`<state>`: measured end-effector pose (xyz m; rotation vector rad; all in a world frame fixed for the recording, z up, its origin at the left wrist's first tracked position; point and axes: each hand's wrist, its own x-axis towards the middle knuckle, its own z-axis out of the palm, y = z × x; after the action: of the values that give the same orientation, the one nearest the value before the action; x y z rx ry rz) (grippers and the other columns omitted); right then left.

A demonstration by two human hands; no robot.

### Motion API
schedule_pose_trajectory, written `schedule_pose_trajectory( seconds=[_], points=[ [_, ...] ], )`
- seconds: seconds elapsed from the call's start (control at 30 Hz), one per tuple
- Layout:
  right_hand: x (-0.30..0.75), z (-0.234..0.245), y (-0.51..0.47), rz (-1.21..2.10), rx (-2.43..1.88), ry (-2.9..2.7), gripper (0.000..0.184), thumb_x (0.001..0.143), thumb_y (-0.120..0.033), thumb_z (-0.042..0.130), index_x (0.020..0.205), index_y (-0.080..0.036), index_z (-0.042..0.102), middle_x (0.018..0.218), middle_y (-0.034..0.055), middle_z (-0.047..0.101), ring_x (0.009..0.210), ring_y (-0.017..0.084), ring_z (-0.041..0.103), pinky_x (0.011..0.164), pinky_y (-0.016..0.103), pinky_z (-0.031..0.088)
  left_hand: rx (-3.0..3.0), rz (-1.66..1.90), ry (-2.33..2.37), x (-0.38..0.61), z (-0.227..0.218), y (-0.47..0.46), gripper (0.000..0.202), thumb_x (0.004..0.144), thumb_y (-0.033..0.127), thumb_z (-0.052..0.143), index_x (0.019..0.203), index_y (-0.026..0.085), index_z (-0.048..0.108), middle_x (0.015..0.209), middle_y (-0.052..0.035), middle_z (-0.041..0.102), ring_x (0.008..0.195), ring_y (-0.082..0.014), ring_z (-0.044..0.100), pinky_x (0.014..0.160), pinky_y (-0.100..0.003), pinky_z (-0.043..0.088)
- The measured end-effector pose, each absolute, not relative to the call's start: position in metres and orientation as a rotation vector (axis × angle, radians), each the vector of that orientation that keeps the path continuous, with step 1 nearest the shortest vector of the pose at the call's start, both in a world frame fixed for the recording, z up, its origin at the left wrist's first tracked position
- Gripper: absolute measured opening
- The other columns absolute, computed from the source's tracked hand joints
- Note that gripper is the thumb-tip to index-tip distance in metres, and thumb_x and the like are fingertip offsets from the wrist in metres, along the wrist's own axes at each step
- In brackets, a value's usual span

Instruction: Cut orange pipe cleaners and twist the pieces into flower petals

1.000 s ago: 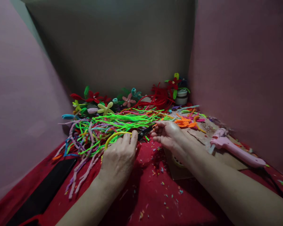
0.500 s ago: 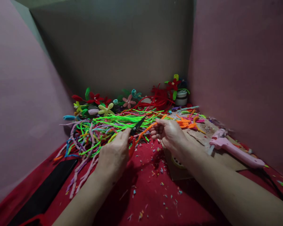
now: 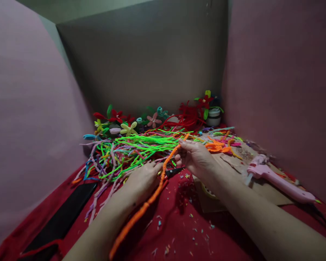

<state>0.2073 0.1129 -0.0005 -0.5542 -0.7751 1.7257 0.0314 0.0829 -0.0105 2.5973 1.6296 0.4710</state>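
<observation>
My right hand (image 3: 196, 158) is closed on the far end of a long orange pipe cleaner (image 3: 145, 205), which runs down and left across my left forearm toward the camera. My left hand (image 3: 142, 180) lies low on the red cloth (image 3: 179, 224), its fingers curled beside black scissors (image 3: 174, 171) whose blade points right. Whether it grips the scissors is hidden by the hand. Both hands are at the near edge of a heap of pipe cleaners (image 3: 136, 148), mostly neon green, with lilac, orange and pink ones.
Finished pipe-cleaner flowers (image 3: 129, 127) line the back wall, with a red bundle (image 3: 186, 117) and a small white pot (image 3: 214, 116). A pink glue gun (image 3: 278, 179) rests on brown cardboard (image 3: 233, 161) at right. A black flat object (image 3: 62, 217) lies at left. Cut scraps litter the cloth.
My right hand has drawn the orange pipe cleaner out of the heap, so it now trails toward me. My left hand has lowered with the scissors to the cloth. The camera tilted slightly.
</observation>
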Motion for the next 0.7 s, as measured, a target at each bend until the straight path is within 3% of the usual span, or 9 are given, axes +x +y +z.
schedule_pose_trajectory(
  seconds=[0.1,0.17,0.23,0.33,0.47,0.7],
  points=[
    [0.203,-0.004,0.114,1.660,-0.568,-0.730,0.022,0.082,-0.013,0.047,0.061,-0.012,0.051,0.051,0.0026,0.060,0.039,0.011,0.055,0.035,0.019,0.045,2.628,0.792,1.579,0.037,-0.013,0.077,0.057,0.074,0.028,0.056,0.129,0.023,0.039,0.090,-0.0058,0.063,0.074,-0.0157,0.059,0.067,-0.024,0.045],
    [0.200,-0.006,0.114,1.624,-0.582,-0.720,0.021,0.083,-0.012,0.046,0.063,-0.012,0.051,0.051,0.0025,0.060,0.039,0.010,0.054,0.035,0.018,0.044,2.583,1.045,1.360,0.041,-0.013,0.072,0.062,0.077,0.028,0.055,0.134,0.021,0.030,0.086,-0.0040,0.061,0.070,-0.0127,0.058,0.066,-0.023,0.047],
    [0.197,-0.008,0.113,1.604,-0.594,-0.706,0.020,0.083,-0.011,0.046,0.064,-0.012,0.050,0.051,0.0020,0.059,0.038,0.008,0.053,0.035,0.017,0.044,2.486,1.188,1.114,0.046,-0.012,0.066,0.046,0.080,0.027,0.053,0.125,0.022,0.043,0.086,-0.0034,0.061,0.072,-0.0116,0.058,0.068,-0.022,0.047],
    [0.195,-0.010,0.113,1.611,-0.624,-0.644,0.016,0.081,-0.009,0.047,0.066,-0.013,0.050,0.054,0.0019,0.061,0.038,0.007,0.051,0.036,0.017,0.044,2.160,1.348,0.975,0.053,-0.006,0.056,0.020,0.084,0.023,0.046,0.096,0.019,0.062,0.076,-0.0025,0.061,0.066,-0.0111,0.058,0.061,-0.022,0.048],
    [0.200,-0.009,0.116,1.607,-0.659,-0.508,0.014,0.082,-0.008,0.044,0.072,-0.014,0.052,0.051,-0.0008,0.057,0.039,0.007,0.051,0.038,0.017,0.043,1.553,1.458,0.969,0.058,0.000,0.053,0.017,0.080,0.027,0.053,0.080,0.014,0.064,0.058,0.0014,0.055,0.044,-0.0086,0.051,0.041,-0.021,0.042],
    [0.213,-0.002,0.119,1.564,-0.619,-0.433,0.012,0.080,-0.011,0.048,0.071,-0.016,0.055,0.049,-0.0031,0.053,0.035,0.005,0.042,0.030,0.015,0.032,1.103,1.572,0.887,0.053,0.000,0.071,0.017,0.068,0.029,0.067,0.073,0.012,0.066,0.056,0.0016,0.055,0.046,-0.0064,0.050,0.038,-0.016,0.039]
  ],
)
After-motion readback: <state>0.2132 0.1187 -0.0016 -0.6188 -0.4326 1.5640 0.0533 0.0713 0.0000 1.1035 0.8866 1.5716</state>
